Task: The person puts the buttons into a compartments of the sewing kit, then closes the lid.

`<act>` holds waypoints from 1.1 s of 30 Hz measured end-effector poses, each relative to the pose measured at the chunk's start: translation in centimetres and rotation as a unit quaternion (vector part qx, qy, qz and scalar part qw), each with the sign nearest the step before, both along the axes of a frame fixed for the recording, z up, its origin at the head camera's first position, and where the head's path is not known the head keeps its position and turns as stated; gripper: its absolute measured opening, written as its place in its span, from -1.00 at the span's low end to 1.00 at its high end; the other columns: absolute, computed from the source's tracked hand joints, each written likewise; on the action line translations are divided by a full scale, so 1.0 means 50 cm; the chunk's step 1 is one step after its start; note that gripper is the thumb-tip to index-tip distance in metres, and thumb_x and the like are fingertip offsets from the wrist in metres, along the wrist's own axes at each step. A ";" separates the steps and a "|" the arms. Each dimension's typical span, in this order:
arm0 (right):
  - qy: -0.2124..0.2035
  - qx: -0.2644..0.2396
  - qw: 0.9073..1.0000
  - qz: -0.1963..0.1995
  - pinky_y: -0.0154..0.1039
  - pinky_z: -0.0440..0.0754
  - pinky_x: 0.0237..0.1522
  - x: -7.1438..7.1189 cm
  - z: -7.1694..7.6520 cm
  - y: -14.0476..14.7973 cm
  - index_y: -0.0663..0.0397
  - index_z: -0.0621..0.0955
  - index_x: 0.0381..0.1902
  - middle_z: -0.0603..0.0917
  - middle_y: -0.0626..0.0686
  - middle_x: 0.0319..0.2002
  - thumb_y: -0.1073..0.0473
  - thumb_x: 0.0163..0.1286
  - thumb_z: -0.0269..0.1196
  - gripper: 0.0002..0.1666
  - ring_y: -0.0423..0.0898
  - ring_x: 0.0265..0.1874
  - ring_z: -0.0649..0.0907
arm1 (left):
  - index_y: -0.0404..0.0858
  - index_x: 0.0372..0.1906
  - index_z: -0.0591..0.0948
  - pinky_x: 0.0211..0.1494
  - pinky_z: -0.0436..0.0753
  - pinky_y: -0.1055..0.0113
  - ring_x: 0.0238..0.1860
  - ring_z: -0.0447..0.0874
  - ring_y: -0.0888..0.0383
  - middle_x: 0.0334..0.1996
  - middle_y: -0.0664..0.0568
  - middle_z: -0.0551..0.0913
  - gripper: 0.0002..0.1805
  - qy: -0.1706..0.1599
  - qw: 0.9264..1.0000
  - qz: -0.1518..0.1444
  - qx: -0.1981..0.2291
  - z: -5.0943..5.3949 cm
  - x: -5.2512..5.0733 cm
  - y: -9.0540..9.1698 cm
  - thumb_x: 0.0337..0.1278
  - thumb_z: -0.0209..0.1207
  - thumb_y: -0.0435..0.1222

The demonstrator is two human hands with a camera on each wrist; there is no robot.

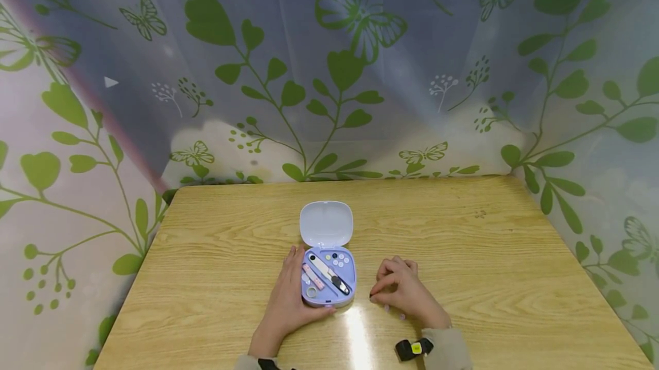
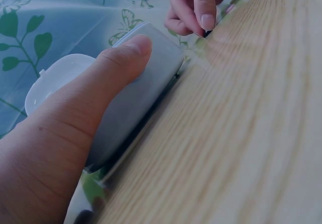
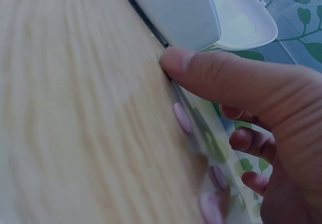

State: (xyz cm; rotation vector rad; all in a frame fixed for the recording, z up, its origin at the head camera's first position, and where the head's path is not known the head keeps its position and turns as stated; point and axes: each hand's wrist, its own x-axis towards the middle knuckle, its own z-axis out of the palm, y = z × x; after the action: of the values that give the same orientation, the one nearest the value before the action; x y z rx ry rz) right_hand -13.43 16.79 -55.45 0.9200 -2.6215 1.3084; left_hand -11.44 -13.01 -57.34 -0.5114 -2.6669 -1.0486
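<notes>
A lilac sewing box (image 1: pixel 353 295) stands on the table with its white lid (image 1: pixel 326 224) raised. Inside lie a pair of white-and-black thread snips (image 1: pixel 329 274), a pink-and-white rolled strip (image 1: pixel 313 276), a small ring-shaped item (image 1: pixel 311 292) and several buttons (image 1: pixel 341 259). My left hand (image 1: pixel 290 295) holds the box, fingers along its left side and thumb on the front wall. To the right of the box, my right hand (image 1: pixel 404 287) pinches a small black button (image 2: pixel 207 33) between thumb and forefinger, low over the tabletop; the right wrist view mostly hides it.
Pink buttons (image 3: pixel 182 117) lie on the wooden table (image 1: pixel 494 278) beside and under the right hand. A black strap with a yellow-marked device (image 1: pixel 415 349) is at the right wrist. Leaf-and-butterfly patterned cloth (image 1: pixel 288 61) hangs behind the table and at both sides.
</notes>
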 end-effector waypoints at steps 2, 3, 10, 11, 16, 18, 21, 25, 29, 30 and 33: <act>0.008 -0.010 1.000 0.004 -0.07 0.02 -0.08 0.000 -0.002 -0.001 -0.22 0.80 -0.54 0.50 -0.25 -0.40 0.21 -0.06 0.59 -0.82 -0.28 -0.28 0.36 | -0.31 0.57 0.02 0.50 0.12 -0.17 0.54 -0.05 -0.16 0.53 -0.24 0.08 0.54 0.002 1.000 0.000 0.001 0.000 0.000 0.000 -0.52 0.41 0.46; 0.011 -0.015 1.000 0.006 -0.08 0.02 -0.08 0.000 -0.002 -0.002 -0.21 0.80 -0.54 0.50 -0.24 -0.40 0.22 -0.07 0.59 -0.81 -0.27 -0.29 0.36 | -0.31 0.57 0.02 0.50 0.12 -0.17 0.54 -0.05 -0.16 0.53 -0.24 0.08 0.54 0.001 1.000 0.000 0.001 -0.001 -0.001 0.000 -0.52 0.41 0.46; 0.002 -0.027 1.000 0.007 -0.10 0.02 -0.08 0.002 -0.002 -0.004 -0.22 0.78 -0.54 0.51 -0.21 -0.40 0.25 -0.07 0.59 -0.77 -0.26 -0.30 0.36 | -0.28 0.58 -0.01 0.51 0.10 -0.14 0.56 -0.09 -0.12 0.54 -0.22 0.06 0.54 -0.007 1.000 -0.001 -0.002 -0.003 -0.001 0.000 -0.51 0.40 0.46; -0.003 -0.027 1.000 0.006 -0.09 0.02 -0.08 0.002 -0.003 -0.004 -0.22 0.78 -0.54 0.51 -0.21 -0.40 0.25 -0.06 0.59 -0.78 -0.26 -0.30 0.36 | -0.27 0.58 -0.01 0.52 0.10 -0.13 0.56 -0.10 -0.11 0.55 -0.21 0.05 0.54 -0.009 1.000 -0.001 -0.003 -0.004 -0.001 0.000 -0.51 0.40 0.47; -0.018 -0.028 0.999 0.003 -0.10 0.00 -0.08 0.002 -0.002 -0.004 -0.22 0.78 -0.53 0.51 -0.22 -0.40 0.25 -0.03 0.58 -0.79 -0.25 -0.30 0.36 | -0.23 0.59 -0.03 0.52 0.10 -0.12 0.56 -0.11 -0.09 0.55 -0.18 0.04 0.54 -0.014 1.000 -0.002 -0.002 -0.006 -0.002 -0.001 -0.52 0.39 0.48; -0.018 -0.029 0.999 0.002 -0.10 0.01 -0.08 0.003 0.000 -0.004 -0.20 0.78 -0.53 0.51 -0.21 -0.40 0.26 -0.04 0.58 -0.79 -0.25 -0.29 0.37 | -0.22 0.59 -0.03 0.52 0.09 -0.12 0.56 -0.12 -0.08 0.56 -0.17 0.04 0.54 -0.017 1.000 -0.004 0.001 -0.007 -0.002 -0.001 -0.52 0.39 0.48; -0.020 -0.032 0.999 0.001 -0.13 0.00 -0.08 0.004 0.005 -0.005 -0.19 0.79 -0.53 0.51 -0.21 -0.40 0.28 -0.04 0.58 -0.78 -0.25 -0.28 0.37 | -0.21 0.59 -0.03 0.53 0.06 -0.08 0.57 -0.14 -0.06 0.56 -0.16 0.03 0.54 -0.020 1.000 -0.004 0.003 -0.007 -0.002 -0.002 -0.51 0.39 0.48; -0.024 -0.035 0.999 -0.002 -0.17 0.02 -0.08 0.004 0.012 -0.005 -0.19 0.79 -0.51 0.51 -0.22 -0.40 0.27 -0.04 0.58 -0.79 -0.26 -0.28 0.37 | -0.22 0.59 -0.03 0.53 0.06 -0.09 0.57 -0.14 -0.06 0.56 -0.17 0.04 0.54 -0.015 1.000 -0.002 0.001 -0.007 -0.003 -0.002 -0.52 0.40 0.47; -0.023 -0.032 0.999 -0.006 -0.19 0.04 -0.06 0.003 0.019 -0.004 -0.23 0.78 -0.51 0.50 -0.24 -0.40 0.24 -0.05 0.58 -0.78 -0.26 -0.27 0.37 | -0.23 0.59 -0.02 0.52 0.09 -0.11 0.56 -0.12 -0.08 0.55 -0.18 0.05 0.55 -0.010 1.000 -0.002 -0.001 -0.007 -0.004 -0.002 -0.54 0.42 0.46; -0.023 -0.033 0.999 -0.007 -0.20 0.04 -0.06 0.002 0.021 -0.004 -0.23 0.78 -0.51 0.50 -0.24 -0.40 0.24 -0.05 0.58 -0.78 -0.26 -0.26 0.37 | -0.23 0.59 -0.02 0.52 0.09 -0.10 0.56 -0.12 -0.08 0.55 -0.17 0.05 0.55 -0.009 1.000 -0.002 -0.001 -0.008 -0.004 -0.002 -0.54 0.42 0.46; -0.013 -0.037 0.999 -0.006 -0.19 0.02 -0.08 0.000 0.027 -0.004 -0.19 0.78 -0.51 0.50 -0.22 -0.40 0.26 -0.05 0.58 -0.78 -0.26 -0.27 0.37 | -0.22 0.59 -0.03 0.53 0.08 -0.08 0.57 -0.13 -0.06 0.56 -0.15 0.05 0.55 -0.010 1.000 -0.004 0.001 -0.008 -0.004 -0.003 -0.54 0.42 0.46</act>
State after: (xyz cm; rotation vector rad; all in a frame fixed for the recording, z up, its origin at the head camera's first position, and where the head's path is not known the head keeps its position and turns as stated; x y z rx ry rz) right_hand -13.44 16.59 -54.11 0.8824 -2.5732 1.4133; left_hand -11.62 -13.15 -57.76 -0.5130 -2.6828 -1.0652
